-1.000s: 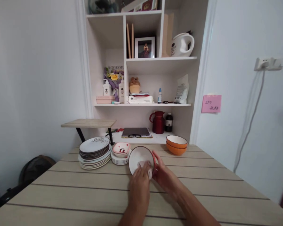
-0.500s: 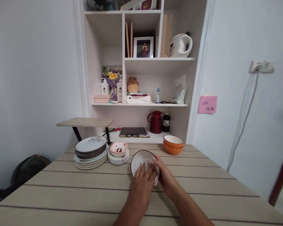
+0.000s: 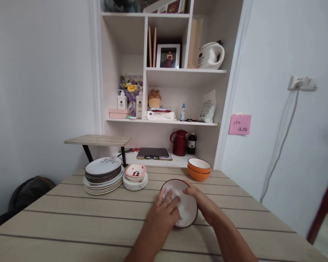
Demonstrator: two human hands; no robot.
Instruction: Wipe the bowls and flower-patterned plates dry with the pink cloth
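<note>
Tilting toward the person, a pale bowl (image 3: 188,206) with a dark rim is at the middle of the table (image 3: 98,225). The right hand (image 3: 201,201) is closed on its right edge, thumb inside; the left hand (image 3: 164,215) lays partly spread fingers over a pale cloth (image 3: 169,189) inside it, whether pinching it I cannot tell. Beyond stand orange bowls (image 3: 199,171) at right, small dishes (image 3: 135,178) and plates (image 3: 104,174) at left.

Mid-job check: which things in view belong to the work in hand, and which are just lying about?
In the job:
bowl, in the right hand
cloth, under the left hand
perhaps orange bowls, plates, small bowls

Apparently lying about:
jug
glasses
photo frame
pink note
</note>
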